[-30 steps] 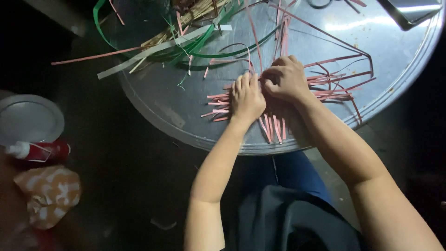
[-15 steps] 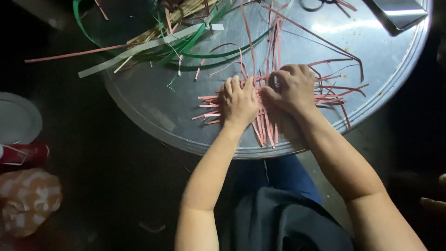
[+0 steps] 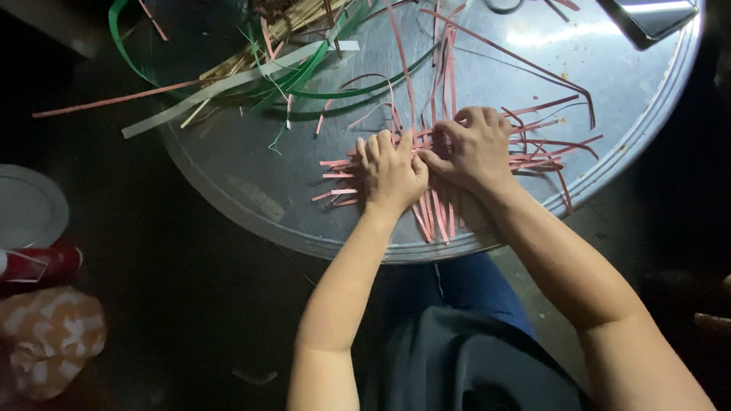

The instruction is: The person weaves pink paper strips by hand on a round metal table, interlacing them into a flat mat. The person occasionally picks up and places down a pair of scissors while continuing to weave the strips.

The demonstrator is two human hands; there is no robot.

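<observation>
A flat weave of thin pink strips [image 3: 438, 205] lies on a round metal tray [image 3: 244, 198], its loose ends fanning out left, right and toward me. My left hand [image 3: 390, 171] rests palm-down on the left part of the weave, fingers together. My right hand [image 3: 474, 148] presses on the middle of it, thumb and fingertips pinching at strips where the two hands meet. Long pink strips [image 3: 449, 61] run from the weave toward the far side of the tray.
Green bands [image 3: 304, 76], pale flat strips [image 3: 228, 84] and straw-coloured sticks [image 3: 293, 19] are heaped at the tray's far left. A dark flat device [image 3: 647, 15] lies at the far right. Left of the tray are a round plate [image 3: 27, 205], a red can [image 3: 46, 262] and a patterned cloth bundle [image 3: 49, 342].
The view has shifted, so the tray and hands sit slightly lower and to the right. Both hands stay on the pink weave, fingers working small moves at its centre.
</observation>
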